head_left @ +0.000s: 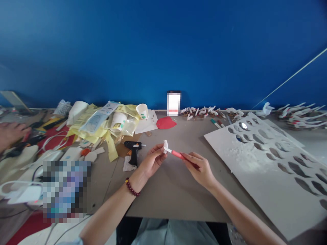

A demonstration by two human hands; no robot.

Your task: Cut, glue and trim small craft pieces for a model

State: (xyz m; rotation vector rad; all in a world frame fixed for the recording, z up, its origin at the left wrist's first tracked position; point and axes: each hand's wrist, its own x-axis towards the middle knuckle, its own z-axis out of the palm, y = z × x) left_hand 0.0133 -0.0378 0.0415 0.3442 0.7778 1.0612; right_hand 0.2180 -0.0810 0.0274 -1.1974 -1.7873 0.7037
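Note:
My left hand [154, 159], with a dark red bead bracelet at its wrist, pinches a small white piece [166, 146] over the middle of the table. Its material is too small to make out. My right hand [200, 166] is closed around a red utility knife [178, 155]. The knife's pale blade points left and meets the white piece. Beside my left hand, a black hot glue gun [134, 149] lies on the table, next to a crumpled white scrap [128, 165].
On the right lies a white board [245, 170] with several leaf-shaped cutouts and white crumbs. White cut pieces [204, 111] line the wall. A phone [174, 103] leans there, behind a red paper shape [166, 123]. Leftward are paper cups [142, 111], yellow paper and another person's hand [12, 134].

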